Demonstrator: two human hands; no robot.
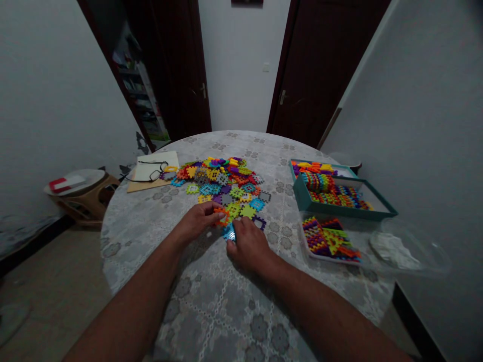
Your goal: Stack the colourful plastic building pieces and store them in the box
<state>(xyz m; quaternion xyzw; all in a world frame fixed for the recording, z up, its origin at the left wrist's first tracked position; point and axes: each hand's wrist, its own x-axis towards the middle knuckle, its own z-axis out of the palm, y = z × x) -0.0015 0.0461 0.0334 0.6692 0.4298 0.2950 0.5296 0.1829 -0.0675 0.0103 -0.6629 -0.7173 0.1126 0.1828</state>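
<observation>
My left hand (pixel 199 221) is closed, with thumb and fingers pinching an orange square puzzle tile (pixel 222 217) that has notched edges. Close beside it, my right hand (pixel 249 245) is closed on a light blue puzzle tile (pixel 229 233) with a window-like grid. The two tiles are near each other; whether they touch, I cannot tell. Just beyond both hands spreads a heap of colourful notched tiles (pixel 213 173), with lime green tiles (pixel 248 211) and a dark purple frame tile (pixel 259 222) nearest my right hand.
On the right stand a teal box (pixel 320 201) of linked tiles and a clear plastic tray (pixel 332 259) of sorted tiles. Beside them sits a clear container (pixel 433 256) with white tissue-like material. Glasses (pixel 155 175) lie on a pale board (pixel 166 160) at the left.
</observation>
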